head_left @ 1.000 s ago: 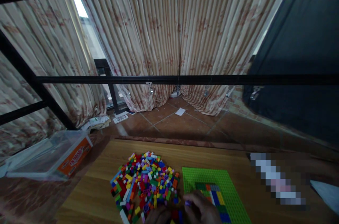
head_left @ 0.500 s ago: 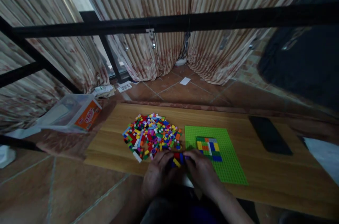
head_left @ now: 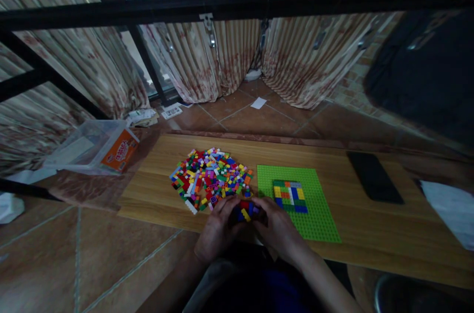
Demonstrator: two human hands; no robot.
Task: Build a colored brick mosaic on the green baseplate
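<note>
Between my two hands, at the table's near edge, is a small cluster of toy bricks [head_left: 246,214] in red, blue, yellow and purple. My left hand [head_left: 218,224] grips it from the left with curled fingers. From the right, my right hand [head_left: 276,226] closes its fingers on the same cluster. Just beyond my hands lies a heap of loose coloured bricks [head_left: 211,177]. To the right is a green baseplate [head_left: 322,219], bearing a square build of joined bricks [head_left: 291,197] in several colours.
A dark phone-like slab [head_left: 374,177] lies on the wooden table [head_left: 148,184] at the right, with white paper [head_left: 448,209] beyond it. On the left stands a clear plastic box [head_left: 92,147] with an orange label. A black rail [head_left: 237,4] crosses before the curtains.
The view has tilted down, so the table and rail sit higher. My hands have turned the brick cluster, and more of its blue and yellow bricks now show.
</note>
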